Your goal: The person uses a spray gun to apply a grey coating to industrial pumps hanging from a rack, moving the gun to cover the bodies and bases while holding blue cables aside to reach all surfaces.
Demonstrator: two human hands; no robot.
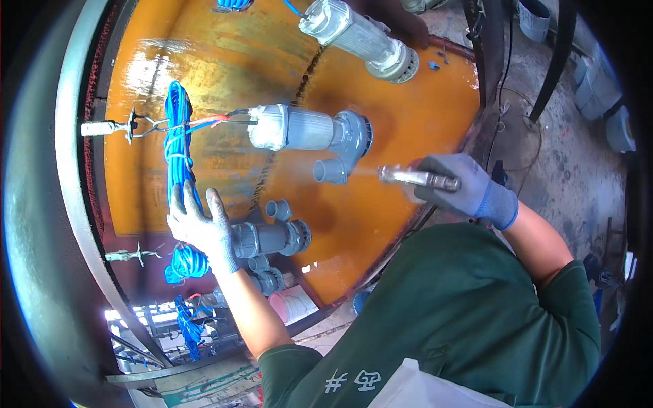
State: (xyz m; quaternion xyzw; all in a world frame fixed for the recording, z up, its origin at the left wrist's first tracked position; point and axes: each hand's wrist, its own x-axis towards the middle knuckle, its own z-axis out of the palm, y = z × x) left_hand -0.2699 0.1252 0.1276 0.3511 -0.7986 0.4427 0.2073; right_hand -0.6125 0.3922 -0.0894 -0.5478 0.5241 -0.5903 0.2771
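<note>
"In front of the person, what is the biggest thing?"

"A shiny orange sheet [425, 126]. It looks wet, and it spreads out behind the pumps."

"What is the next biggest?"

"The dark green shirt [462, 299] that the person has on."

"And after that?"

"Some grey pumps. The middle pump [299, 130] is on its side, between the two hands and a bit higher up. Another, the top pump [357, 39], is above it. A low pump [262, 239] is below it, just right of the left wrist."

"What is that long blue thing?"

"A blue wire bundle [178, 126]. It is left of the middle pump and runs down to the left hand [201, 223]."

"Is that hand holding it?"

"Its fingers are at the bottom end, and its thumb sticks out to the side. I can't tell if it is pinching the bundle."

"And the right hand [459, 182]?"

"It has a grey glove on and is wrapped tight around a shiny spray gun [415, 177]. The gun points left. Pale mist comes out, toward the pump's round pipe [329, 171]."

"What is the smallest thing?"

"A little metal hook [131, 128], left of the bundle."
</note>
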